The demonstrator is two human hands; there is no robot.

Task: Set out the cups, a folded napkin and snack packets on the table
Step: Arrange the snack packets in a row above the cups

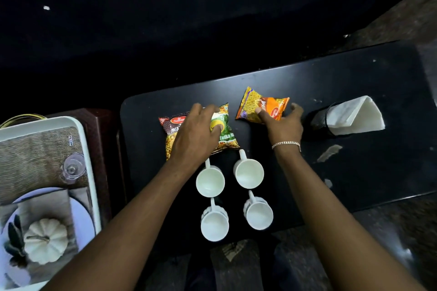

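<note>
You are working over the dark, round-cornered table (354, 92), and nearly everything the task asks for is already lying on it, so the step in hand looks like the final placing of the snack packets.

To your left, off the table, the white-rimmed printed serving tray (78, 149) is sitting well apart; you need nothing from it for this step.

At the right end, the white folded napkin (354, 113) is standing tucked in the black mesh holder (319, 120). As you are shifting the nearer packet, be keeping your wrist clear of that holder, since it sits just beside your right hand.

Your left hand (198, 132) is lying flat and spread on the red, green and yellow overlapping snack packets (227, 134), pressing down rather than gripping. Slide them with even pressure so the crinkly film is not bunching, and mind the cup handles touching their near edge.

Your right hand (283, 125) is resting half open on the orange and purple snack packet (260, 106), thumb on top, fingers at its far side. Square it level with the others.

The four white handled cups (248, 172) are standing upright in two pairs nearest you; avoid dragging your forearms across them.
</note>
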